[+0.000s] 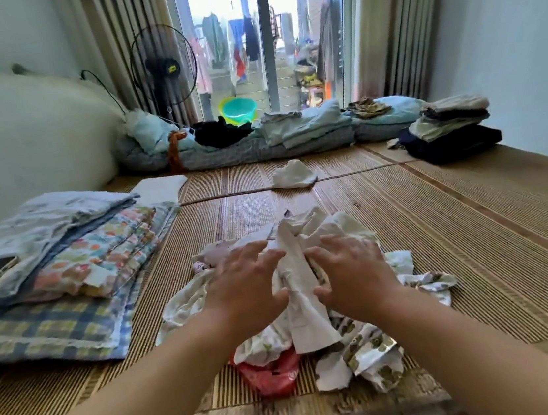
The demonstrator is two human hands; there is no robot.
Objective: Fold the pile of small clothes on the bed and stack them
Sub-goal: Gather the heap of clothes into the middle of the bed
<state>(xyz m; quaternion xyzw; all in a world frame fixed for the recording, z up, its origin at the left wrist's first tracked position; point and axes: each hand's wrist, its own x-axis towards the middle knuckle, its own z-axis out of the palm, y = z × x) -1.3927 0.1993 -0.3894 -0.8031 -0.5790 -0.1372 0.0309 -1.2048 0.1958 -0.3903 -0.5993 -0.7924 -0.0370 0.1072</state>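
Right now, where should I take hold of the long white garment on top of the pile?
Pinch the long white garment at its far end, coming from above: it lies lengthwise atop the pile, so lifting there probably frees it.

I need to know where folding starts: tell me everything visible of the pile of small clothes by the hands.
The pile of small clothes is a crumpled, unfolded heap of white and pale printed fabric on the woven mat. A red plastic bag peeks from under its near edge. The left hand and right hand rest on top, fingers spread, flanking a white piece.
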